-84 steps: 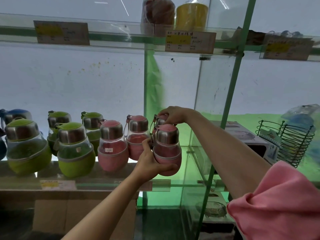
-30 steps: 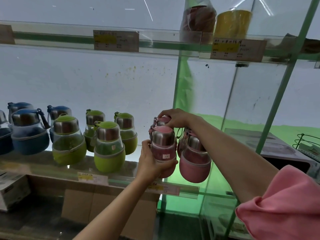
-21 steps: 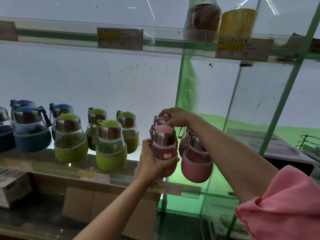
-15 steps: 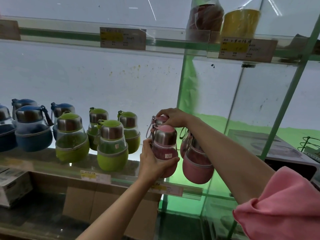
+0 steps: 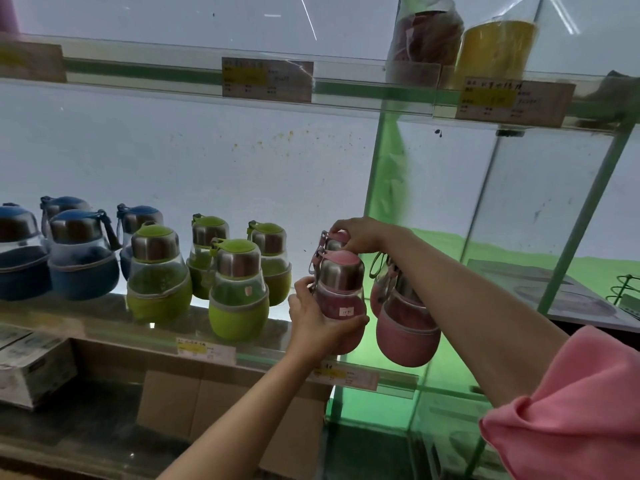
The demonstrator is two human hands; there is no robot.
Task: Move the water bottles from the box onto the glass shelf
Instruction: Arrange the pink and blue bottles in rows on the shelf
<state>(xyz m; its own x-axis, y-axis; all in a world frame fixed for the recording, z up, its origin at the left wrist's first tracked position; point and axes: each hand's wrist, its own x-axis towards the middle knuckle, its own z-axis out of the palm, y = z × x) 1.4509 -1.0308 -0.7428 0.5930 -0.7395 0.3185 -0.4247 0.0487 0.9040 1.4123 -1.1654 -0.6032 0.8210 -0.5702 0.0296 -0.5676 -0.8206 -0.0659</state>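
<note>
A pink water bottle (image 5: 341, 299) at centre frame sat cupped in our left hand (image 5: 318, 323), the fingers curled under its pink sleeve and the thumb against the glass by the steel collar. It was at the front edge of the glass shelf (image 5: 104, 322); whether its base touched the glass we could not tell. Directly behind it stood a second pink bottle (image 5: 334, 239), whose cap our right hand (image 5: 360, 233) pinched from above with bent fingertips. A third pink bottle (image 5: 407, 323) lay just right of centre, partly behind the right forearm. Green bottles (image 5: 239, 289) and blue bottles (image 5: 83, 254) filled the shelf toward the left edge. A cardboard box (image 5: 221, 410) stood below. We judged this the placing step: both bottles needed settling upright and apart from their neighbours before either grip could loosen. Price tags (image 5: 266, 79) lined the upper shelf.
</note>
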